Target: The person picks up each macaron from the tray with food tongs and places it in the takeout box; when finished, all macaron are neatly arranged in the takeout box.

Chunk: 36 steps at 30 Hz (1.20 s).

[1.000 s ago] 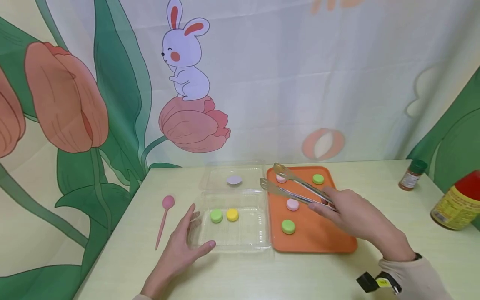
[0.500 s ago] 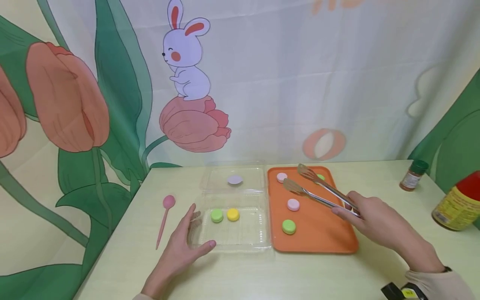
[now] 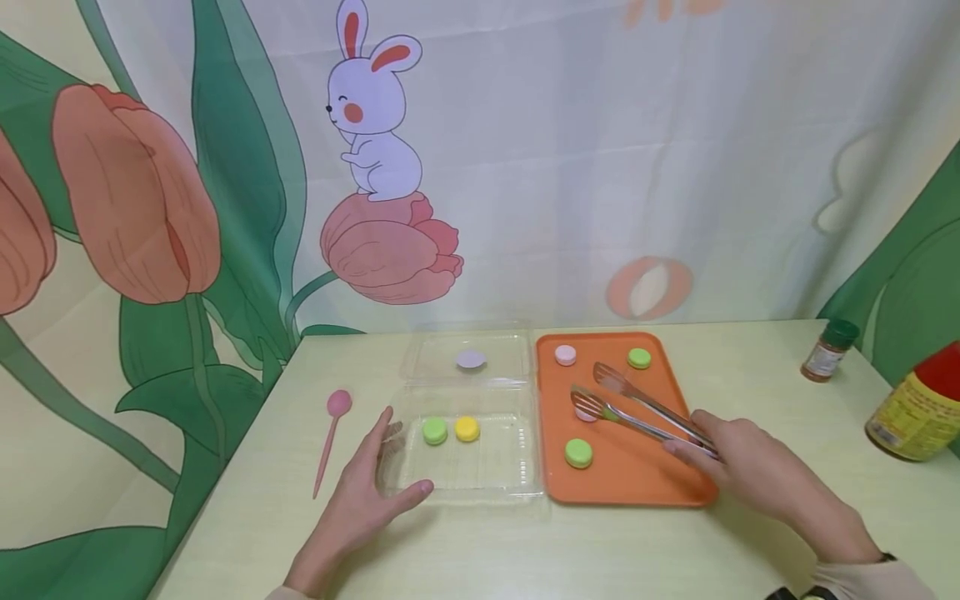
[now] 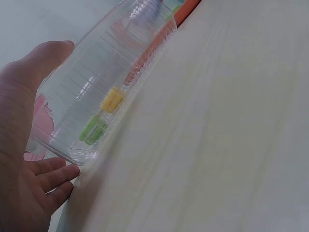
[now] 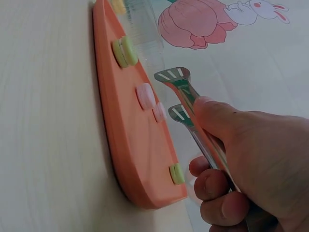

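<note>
My right hand (image 3: pixel 742 458) grips metal serving tongs (image 3: pixel 652 428) with slotted ends, which stand apart over the orange tray (image 3: pixel 637 483). One tong end overlaps a pink macaron (image 3: pixel 587 415), partly hiding it. Also on the tray are a green macaron (image 3: pixel 578 453) in front, a pink macaron (image 3: pixel 566 355) at the back left and a green macaron (image 3: pixel 639 358) at the back right. Left of the tray lies a clear hinged plastic box (image 3: pixel 498 471) holding a green macaron (image 3: pixel 434 431) and a yellow macaron (image 3: pixel 467 429). My left hand (image 3: pixel 360 496) spreads around its near left corner.
The box's lid (image 3: pixel 431 357) lies folded back, showing a pale purple oval (image 3: pixel 471 359). A pink spoon (image 3: pixel 330 433) lies at left. At right stand a green-capped jar (image 3: pixel 827 354) and a yellow, red-lidded container (image 3: pixel 915 412). A printed curtain (image 3: pixel 525 167) hangs behind.
My right hand has drawn the tongs rightward from the tray's back left, then brought their ends nearer the front, over the middle pink macaron. The left hand stays at the box.
</note>
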Available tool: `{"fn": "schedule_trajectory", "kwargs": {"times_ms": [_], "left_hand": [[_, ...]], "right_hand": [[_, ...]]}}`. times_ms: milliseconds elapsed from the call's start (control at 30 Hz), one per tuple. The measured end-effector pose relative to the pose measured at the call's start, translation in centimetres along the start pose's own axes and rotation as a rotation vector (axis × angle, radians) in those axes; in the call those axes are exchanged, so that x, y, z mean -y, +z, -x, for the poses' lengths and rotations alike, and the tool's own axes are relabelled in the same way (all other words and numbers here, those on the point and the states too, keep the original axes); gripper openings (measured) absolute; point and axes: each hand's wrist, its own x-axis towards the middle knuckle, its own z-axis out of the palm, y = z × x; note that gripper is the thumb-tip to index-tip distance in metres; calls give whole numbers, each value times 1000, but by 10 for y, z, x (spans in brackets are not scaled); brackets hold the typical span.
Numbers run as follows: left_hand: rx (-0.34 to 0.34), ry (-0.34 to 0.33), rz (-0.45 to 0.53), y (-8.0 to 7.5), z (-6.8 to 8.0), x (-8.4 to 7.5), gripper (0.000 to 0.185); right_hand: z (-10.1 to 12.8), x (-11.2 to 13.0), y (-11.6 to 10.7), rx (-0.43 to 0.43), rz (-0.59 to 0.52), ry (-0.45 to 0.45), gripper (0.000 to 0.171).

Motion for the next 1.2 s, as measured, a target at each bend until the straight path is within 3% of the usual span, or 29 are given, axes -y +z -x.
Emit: {"fn": "schedule_trajectory", "kwargs": {"times_ms": [333,1200], "left_hand": [[-2,4,-6,0,1,1,120],[7,0,1,-1,0,0,119]], "right_hand": [[-1,0,9,86,5,56,53],[-1,0,17,53,45,33,41]]}}
